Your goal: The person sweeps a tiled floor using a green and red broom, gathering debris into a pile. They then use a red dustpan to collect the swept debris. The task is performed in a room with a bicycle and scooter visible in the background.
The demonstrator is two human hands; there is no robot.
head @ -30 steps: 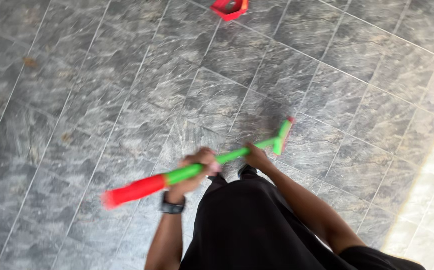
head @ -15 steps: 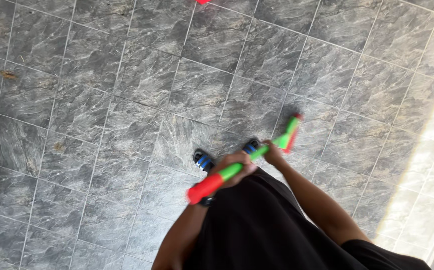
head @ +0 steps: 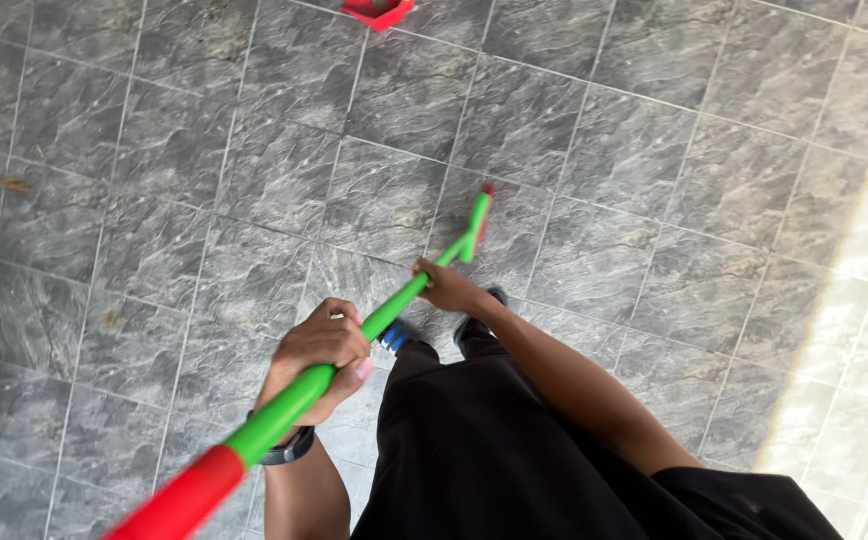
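Note:
I hold a long-handled broom with a green shaft (head: 394,305) and a red grip end at the lower left. My left hand (head: 322,352), with a dark watch at the wrist, is closed around the upper shaft. My right hand (head: 446,288) grips the shaft lower down, near the green and red broom head (head: 477,222), which rests on the grey tiled floor (head: 594,140) in front of my feet. I wear black clothes and blue and black sandals (head: 392,334).
A red dustpan (head: 378,11) lies on the tiles at the top edge, far from the broom head. Small brown bits of debris (head: 14,184) lie at the left. A bright sunlit strip runs along the right edge.
The broom head has swung left and forward, away from my feet. The red grip end moved down to the lower left. The dustpan has come back into view at the top.

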